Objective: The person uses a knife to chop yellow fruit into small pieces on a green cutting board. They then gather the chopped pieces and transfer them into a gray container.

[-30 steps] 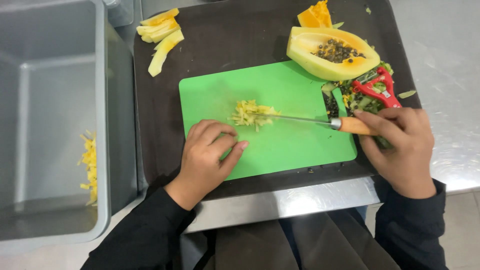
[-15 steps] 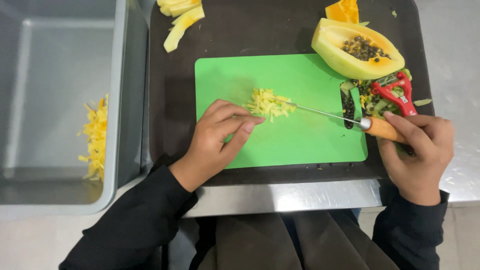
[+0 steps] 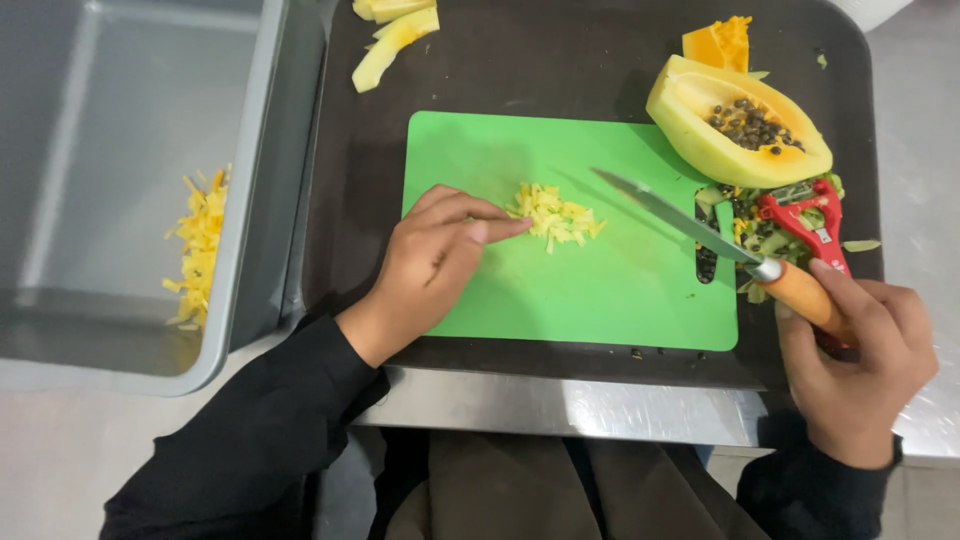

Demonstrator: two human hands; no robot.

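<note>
Small pile of pale-yellow shredded papaya [image 3: 553,214]: centre of green plastic cutting board [image 3: 600,290], left hand [image 3: 437,255] open, fingertips touching. Right hand [image 3: 860,360] gripping orange-handled knife [image 3: 700,232]. Done: shreds in grey plastic tub [image 3: 255,200]. Left: seeded papaya half [image 3: 700,125].

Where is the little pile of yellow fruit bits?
The pile of yellow bits lies mid-way on the green cutting board, at the left hand's fingertips, left of the knife.

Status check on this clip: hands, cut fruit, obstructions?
Left hand flat, fingertips touching pile of yellow fruit shreds. Right hand gripping orange-handled knife, blade raised over green cutting board. Nothing between them.
</note>
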